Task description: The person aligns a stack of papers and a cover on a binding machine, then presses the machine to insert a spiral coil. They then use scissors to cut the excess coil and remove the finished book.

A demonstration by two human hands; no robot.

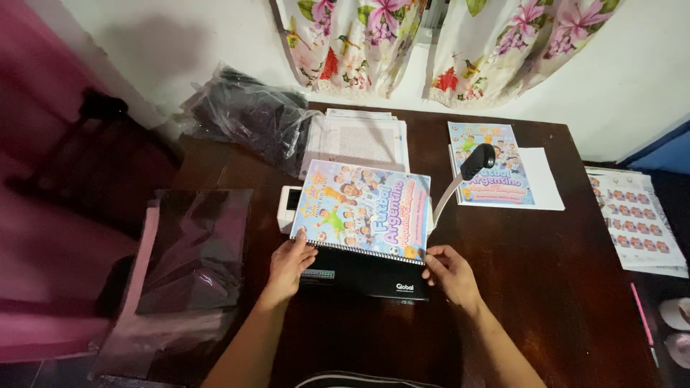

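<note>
A colourful spiral-bound booklet [361,210] lies on top of a black binding machine [366,276] at the middle of the dark wooden table [546,287], its wire-bound edge toward the person. The left hand [289,264] grips the booklet's near left corner, fingers curled over the edge; the right hand [451,273] pinches its near right corner. The machine's lever handle [476,161] rises just right of the booklet. The cover shows cartoon children on a light blue ground. A second, matching booklet [490,164] rests on white sheets farther right. A stack of printed pages [359,139] lies behind, clear plastic cover sheets [194,248] lie left, and a black plastic bag [248,115] sits at the far left corner.
</note>
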